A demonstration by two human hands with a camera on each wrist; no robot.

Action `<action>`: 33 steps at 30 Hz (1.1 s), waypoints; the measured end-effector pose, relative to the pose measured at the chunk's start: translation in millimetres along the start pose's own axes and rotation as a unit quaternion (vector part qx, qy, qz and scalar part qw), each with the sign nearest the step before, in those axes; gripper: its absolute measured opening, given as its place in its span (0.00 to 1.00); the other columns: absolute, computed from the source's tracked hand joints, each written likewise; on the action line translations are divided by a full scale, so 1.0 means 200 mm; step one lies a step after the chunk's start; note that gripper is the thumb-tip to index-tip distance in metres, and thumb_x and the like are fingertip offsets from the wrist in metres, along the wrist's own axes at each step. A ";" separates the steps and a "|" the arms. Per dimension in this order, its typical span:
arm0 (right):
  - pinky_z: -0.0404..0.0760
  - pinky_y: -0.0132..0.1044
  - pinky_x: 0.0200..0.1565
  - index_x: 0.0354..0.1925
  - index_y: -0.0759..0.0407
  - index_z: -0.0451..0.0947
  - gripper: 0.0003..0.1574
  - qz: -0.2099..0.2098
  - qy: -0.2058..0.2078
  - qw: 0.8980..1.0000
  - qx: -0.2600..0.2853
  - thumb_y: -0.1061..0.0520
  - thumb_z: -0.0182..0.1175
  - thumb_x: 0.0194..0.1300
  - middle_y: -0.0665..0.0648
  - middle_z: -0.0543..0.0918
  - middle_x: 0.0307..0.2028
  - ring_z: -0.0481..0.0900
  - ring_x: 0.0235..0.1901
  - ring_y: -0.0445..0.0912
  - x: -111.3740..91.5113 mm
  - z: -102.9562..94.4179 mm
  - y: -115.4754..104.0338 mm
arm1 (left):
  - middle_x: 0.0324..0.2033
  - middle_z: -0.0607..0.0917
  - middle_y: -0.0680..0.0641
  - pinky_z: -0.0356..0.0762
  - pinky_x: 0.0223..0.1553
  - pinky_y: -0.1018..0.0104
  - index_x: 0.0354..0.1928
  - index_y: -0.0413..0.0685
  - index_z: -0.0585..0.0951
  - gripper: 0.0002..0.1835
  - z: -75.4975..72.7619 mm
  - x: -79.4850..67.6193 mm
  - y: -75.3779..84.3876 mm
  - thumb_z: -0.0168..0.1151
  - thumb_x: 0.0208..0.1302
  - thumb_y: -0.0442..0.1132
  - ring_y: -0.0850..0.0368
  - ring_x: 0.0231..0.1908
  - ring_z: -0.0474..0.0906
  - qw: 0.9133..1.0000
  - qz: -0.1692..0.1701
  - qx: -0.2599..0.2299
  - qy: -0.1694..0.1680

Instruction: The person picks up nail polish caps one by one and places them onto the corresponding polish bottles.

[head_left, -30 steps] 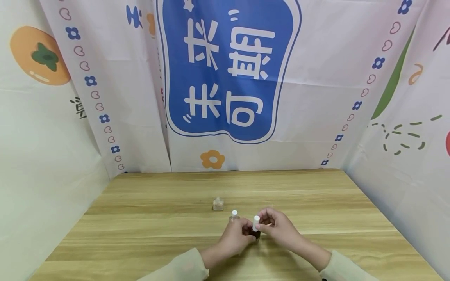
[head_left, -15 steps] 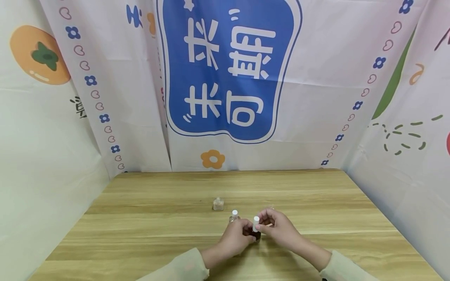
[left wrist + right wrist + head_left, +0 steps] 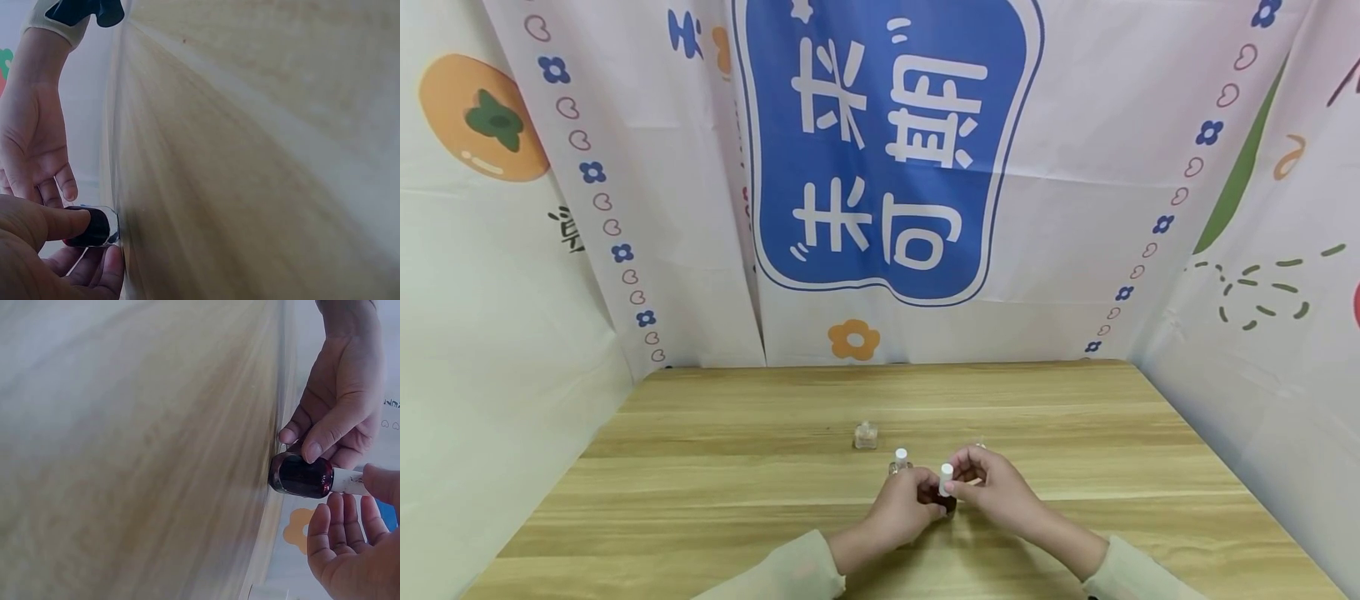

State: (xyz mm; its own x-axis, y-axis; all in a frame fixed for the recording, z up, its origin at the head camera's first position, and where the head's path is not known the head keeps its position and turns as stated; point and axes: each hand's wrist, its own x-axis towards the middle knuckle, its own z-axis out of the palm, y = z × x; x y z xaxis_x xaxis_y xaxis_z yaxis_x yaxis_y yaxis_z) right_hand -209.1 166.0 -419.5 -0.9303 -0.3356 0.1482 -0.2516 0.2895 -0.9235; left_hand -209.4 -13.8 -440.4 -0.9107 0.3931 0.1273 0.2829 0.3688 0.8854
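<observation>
A nail polish bottle (image 3: pixel 303 475) with dark red polish stands upright on the wooden table, its white cap (image 3: pixel 947 480) pointing up. My left hand (image 3: pixel 897 505) grips the glass body low down, thumb on one side and fingers on the other. With thumb and fingers, my right hand (image 3: pixel 997 489) pinches the white cap just above it. In the right wrist view the cap's lower end (image 3: pixel 345 480) meets the top of the bottle. The left wrist view shows the dark bottle (image 3: pixel 94 227) under the left thumb, the cap covered by the hand.
Just behind the left hand stands a second small bottle with a white cap (image 3: pixel 901 456), its lower part hidden. Farther back is a small clear glass bottle (image 3: pixel 866 436). A bit of another clear item (image 3: pixel 980 443) peeks out behind the right hand. Printed cloth (image 3: pixel 1052 275) surrounds the table.
Both hands keep their place on the bottle and cap. The white cap sits very slightly lower than a second ago.
</observation>
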 end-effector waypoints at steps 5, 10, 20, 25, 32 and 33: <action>0.79 0.33 0.37 0.42 0.66 0.75 0.13 -0.002 -0.005 1.000 0.004 0.63 0.66 0.61 0.56 0.78 0.36 0.76 0.39 0.49 0.00 0.00 0.01 | 0.32 0.84 0.49 0.78 0.36 0.69 0.38 0.37 0.82 0.11 0.00 0.00 0.00 0.69 0.52 0.24 0.60 0.32 0.78 1.000 0.000 0.002 0.001; 0.79 0.33 0.37 0.42 0.66 0.75 0.13 -0.002 -0.003 1.000 -0.001 0.63 0.66 0.61 0.56 0.78 0.36 0.77 0.39 0.49 -0.01 0.00 0.01 | 0.32 0.84 0.49 0.78 0.36 0.70 0.38 0.38 0.81 0.11 0.00 -0.01 0.00 0.69 0.51 0.23 0.59 0.32 0.78 1.000 0.001 -0.005 0.005; 0.80 0.34 0.41 0.43 0.66 0.76 0.15 -0.006 0.003 1.000 -0.011 0.61 0.67 0.60 0.57 0.80 0.38 0.78 0.40 0.50 -0.01 -0.03 -0.03 | 0.32 0.84 0.50 0.79 0.37 0.69 0.37 0.39 0.82 0.12 -0.04 -0.03 0.02 0.69 0.50 0.23 0.58 0.33 0.79 1.000 0.001 -0.010 0.019; 0.80 0.34 0.41 0.44 0.66 0.75 0.16 0.003 0.012 1.000 -0.016 0.59 0.67 0.61 0.56 0.80 0.39 0.78 0.40 0.49 -0.02 -0.07 -0.05 | 0.34 0.84 0.47 0.79 0.38 0.69 0.39 0.37 0.81 0.11 -0.08 -0.04 0.03 0.68 0.52 0.26 0.57 0.34 0.79 1.000 0.003 -0.008 0.019; 0.80 0.35 0.43 0.45 0.65 0.75 0.16 -0.001 0.028 0.999 -0.020 0.60 0.66 0.62 0.63 0.79 0.42 0.78 0.42 0.50 -0.04 -0.13 -0.08 | 0.36 0.84 0.43 0.78 0.38 0.70 0.41 0.35 0.81 0.12 -0.17 -0.09 0.08 0.69 0.54 0.28 0.57 0.35 0.79 1.000 0.006 -0.026 0.015; 0.80 0.34 0.43 0.45 0.64 0.75 0.15 0.001 0.033 0.999 -0.022 0.60 0.66 0.62 0.63 0.79 0.42 0.78 0.42 0.50 -0.04 -0.14 -0.09 | 0.36 0.83 0.43 0.78 0.38 0.70 0.41 0.35 0.81 0.12 -0.18 -0.09 0.09 0.69 0.54 0.27 0.57 0.35 0.79 0.999 0.007 -0.028 0.015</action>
State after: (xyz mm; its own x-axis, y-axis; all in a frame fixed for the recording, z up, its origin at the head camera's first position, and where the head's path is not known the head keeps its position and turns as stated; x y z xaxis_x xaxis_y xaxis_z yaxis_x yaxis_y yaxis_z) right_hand -205.3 188.9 -394.2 -0.9459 -0.2763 0.1703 -0.2598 0.3299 -0.9076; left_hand -198.3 -45.3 -409.9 -0.9158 0.3716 0.1522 0.2788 0.3156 0.9070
